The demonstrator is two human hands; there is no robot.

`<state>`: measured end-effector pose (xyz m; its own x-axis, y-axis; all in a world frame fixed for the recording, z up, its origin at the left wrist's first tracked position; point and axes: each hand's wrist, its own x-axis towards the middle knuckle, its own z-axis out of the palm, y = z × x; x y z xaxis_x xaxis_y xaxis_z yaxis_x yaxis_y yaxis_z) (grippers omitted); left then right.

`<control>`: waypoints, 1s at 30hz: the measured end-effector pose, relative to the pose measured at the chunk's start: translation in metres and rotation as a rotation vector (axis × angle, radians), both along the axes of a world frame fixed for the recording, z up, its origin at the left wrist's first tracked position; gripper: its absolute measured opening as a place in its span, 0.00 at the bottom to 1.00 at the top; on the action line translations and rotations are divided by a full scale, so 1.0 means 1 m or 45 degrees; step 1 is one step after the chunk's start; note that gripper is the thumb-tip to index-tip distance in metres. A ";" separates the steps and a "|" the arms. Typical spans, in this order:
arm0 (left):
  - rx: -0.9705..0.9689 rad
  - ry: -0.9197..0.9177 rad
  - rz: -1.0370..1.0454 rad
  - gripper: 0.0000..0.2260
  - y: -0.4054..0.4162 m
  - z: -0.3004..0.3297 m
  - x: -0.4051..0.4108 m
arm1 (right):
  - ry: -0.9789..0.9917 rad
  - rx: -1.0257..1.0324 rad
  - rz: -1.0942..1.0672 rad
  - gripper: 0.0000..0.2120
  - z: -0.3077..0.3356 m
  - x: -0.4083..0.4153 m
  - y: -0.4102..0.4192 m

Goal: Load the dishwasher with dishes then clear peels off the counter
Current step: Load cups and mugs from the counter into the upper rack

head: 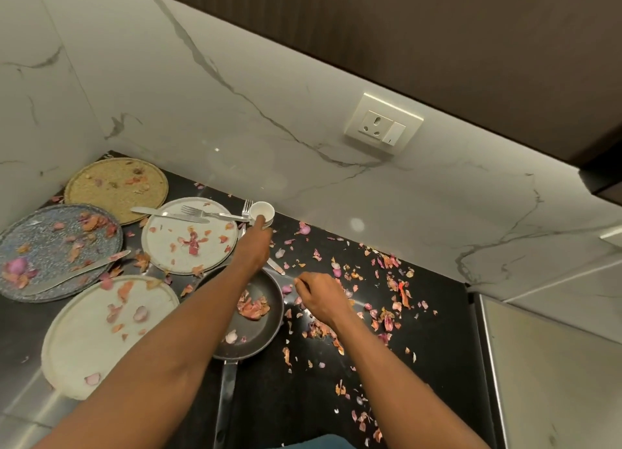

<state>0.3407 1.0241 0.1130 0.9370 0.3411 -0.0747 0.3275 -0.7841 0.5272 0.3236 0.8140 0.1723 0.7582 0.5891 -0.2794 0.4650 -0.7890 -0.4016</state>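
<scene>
Lying handle-toward-viewer among peels [387, 317], frying pan [249, 334], long axis near-vertical.

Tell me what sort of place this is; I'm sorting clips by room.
Most likely a home kitchen: a black counter strewn with onion peels, a frying pan, and a wall socket.

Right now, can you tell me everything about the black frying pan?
The frying pan is round, dark and dull, like nonstick metal, with a long grey handle pointing toward the person. It sits flat on the black counter, beside the white plates. Inside lie pinkish onion peels, heaped near its far side, with a few paler bits nearer. The left forearm crosses above it; whether it touches the pan is unclear.
</scene>
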 end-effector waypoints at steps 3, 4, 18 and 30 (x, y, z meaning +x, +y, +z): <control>0.000 -0.045 0.050 0.17 0.005 -0.003 0.012 | 0.028 0.006 -0.050 0.16 -0.004 0.002 -0.006; 0.002 -0.019 0.064 0.17 0.007 -0.004 0.014 | 0.026 -0.001 -0.061 0.16 -0.006 0.002 -0.008; 0.072 -0.151 -0.016 0.18 0.003 -0.005 0.006 | 0.063 0.061 -0.180 0.13 -0.015 0.017 -0.011; -0.392 -0.374 -0.275 0.05 -0.121 0.028 -0.080 | 1.115 1.044 -1.267 0.22 -0.007 -0.008 -0.041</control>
